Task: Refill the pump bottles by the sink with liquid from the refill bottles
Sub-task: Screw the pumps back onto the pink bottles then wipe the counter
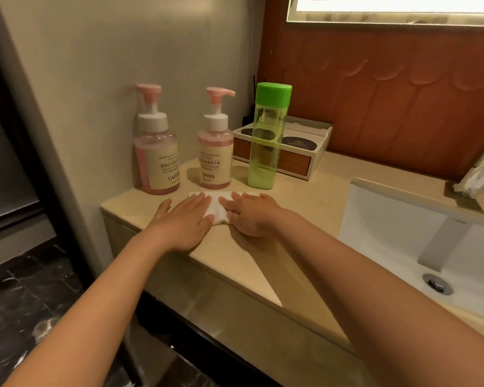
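So the two pump bottles are sitting at the back left corner of the counter (305, 208), right up against the wall. The left pump bottle (157, 155) and the right pump bottle (215, 155) are both holding pink liquid up to around the shoulder. Both are clear plastic and are wearing cream labels, white collars and pink pump heads, all screwed on. The green refill bottle (264, 146) is standing upright just to the right of them with its green cap on. It's see-through green, but I can't tell how full it's sitting through the tint. Behind it a white box (313, 163) is resting along the back edge, with dark round things lying in its compartments. The sink (397, 227) is taking up the right end. I'm pressing a white folded cloth (217, 205) onto the counter just in front of the pump bottles, near the left end. My left hand (186, 219) is lying flat on it, fingers straight and together. My right hand (252, 216) is touching its other side, fingers spread and only slightly bent, not gripping anything.
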